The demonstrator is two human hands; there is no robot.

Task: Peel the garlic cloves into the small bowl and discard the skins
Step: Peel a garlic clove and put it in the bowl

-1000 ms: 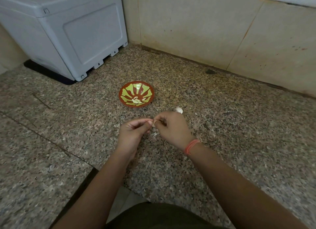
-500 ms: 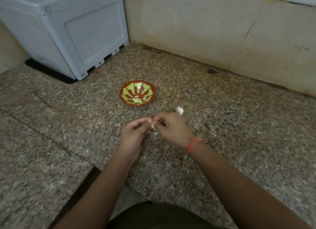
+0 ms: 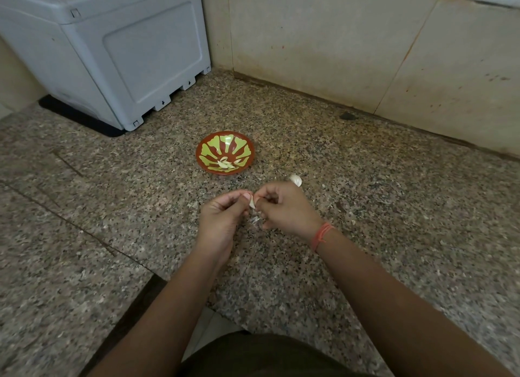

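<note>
The counter point(image 3: 394, 236) is speckled stone. A small red and green bowl point(image 3: 213, 147) sits on it with white cloves point(image 3: 225, 164) inside. A piece of garlic point(image 3: 296, 179) lies near the bowl, to its right. Thin bits of skin point(image 3: 254, 220) lie closer in. A big grey box point(image 3: 126, 53) stands on a black mat point(image 3: 84, 120), back left.

No words or numbers can be read; two small black arrow marks point(image 3: 163, 102) stand on the grey box's point(image 3: 135, 53) lower-edge tabs.
</note>
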